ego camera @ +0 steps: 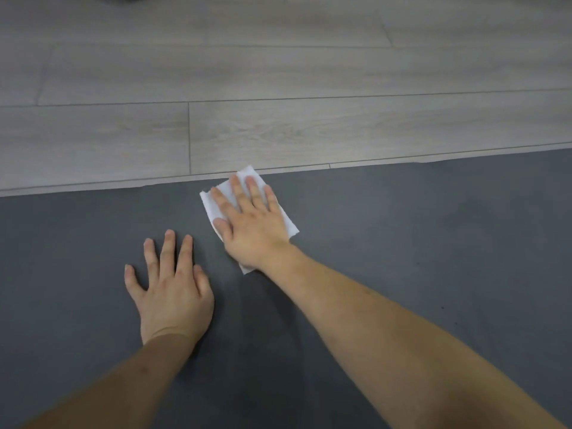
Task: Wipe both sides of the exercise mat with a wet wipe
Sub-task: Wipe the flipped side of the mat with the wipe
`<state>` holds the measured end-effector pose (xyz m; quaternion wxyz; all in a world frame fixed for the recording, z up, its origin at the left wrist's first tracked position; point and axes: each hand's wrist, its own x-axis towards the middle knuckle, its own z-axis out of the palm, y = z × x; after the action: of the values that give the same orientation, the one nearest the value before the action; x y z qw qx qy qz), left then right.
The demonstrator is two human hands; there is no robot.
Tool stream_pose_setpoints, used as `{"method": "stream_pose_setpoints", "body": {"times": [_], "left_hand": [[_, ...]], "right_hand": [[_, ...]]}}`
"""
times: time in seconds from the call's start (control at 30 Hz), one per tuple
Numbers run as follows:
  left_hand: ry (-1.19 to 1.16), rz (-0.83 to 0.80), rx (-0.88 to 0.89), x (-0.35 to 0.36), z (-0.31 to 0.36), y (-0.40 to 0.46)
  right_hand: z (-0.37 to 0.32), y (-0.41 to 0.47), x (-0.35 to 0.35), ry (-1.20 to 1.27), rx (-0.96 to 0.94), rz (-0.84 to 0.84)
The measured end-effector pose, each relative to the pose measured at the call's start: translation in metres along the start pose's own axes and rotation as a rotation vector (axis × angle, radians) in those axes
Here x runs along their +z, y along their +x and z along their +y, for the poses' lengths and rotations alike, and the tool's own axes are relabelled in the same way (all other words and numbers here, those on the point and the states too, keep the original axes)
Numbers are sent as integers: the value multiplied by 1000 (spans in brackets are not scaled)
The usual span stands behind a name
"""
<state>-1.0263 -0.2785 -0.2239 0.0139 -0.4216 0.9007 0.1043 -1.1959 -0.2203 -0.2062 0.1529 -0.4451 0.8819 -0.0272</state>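
Our left hand (173, 292) lies flat, fingers spread, bracing the dark exercise mat (402, 243). Our right hand (250, 224) presses the white wet wipe (286, 226) down with straight fingers near the far edge — beside the wood floor (278, 88). We judge this face mid-wipe — the underside remains.

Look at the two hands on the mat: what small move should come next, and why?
Probably the right hand, pressing flat on the white wet wipe near the far edge of the dark grey exercise mat, should sweep the wipe sideways along that edge. The left hand rests flat on the mat, seemingly steadying it, and much of the mat lies to either side.
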Motion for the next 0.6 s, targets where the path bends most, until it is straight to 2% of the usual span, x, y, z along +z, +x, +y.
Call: {"method": "stream_pose_setpoints", "body": {"times": [0.07, 0.23, 0.3, 0.37, 0.43, 0.6], "left_hand": [[-6, 9, -2, 0, 1, -1], [6, 31, -7, 1, 4, 1], [12, 35, -7, 0, 4, 1], [17, 36, 0, -1, 4, 0], [12, 32, 4, -2, 4, 0], [-15, 36, 16, -1, 2, 1]], "right_hand": [[47, -15, 0, -24, 45, 28], [191, -62, -18, -32, 537, 87], [210, -68, -20, 2, 643, 94], [197, -63, -18, 19, 684, 99], [160, -45, -12, -14, 581, 91], [19, 6, 2, -54, 118, 28]]}}
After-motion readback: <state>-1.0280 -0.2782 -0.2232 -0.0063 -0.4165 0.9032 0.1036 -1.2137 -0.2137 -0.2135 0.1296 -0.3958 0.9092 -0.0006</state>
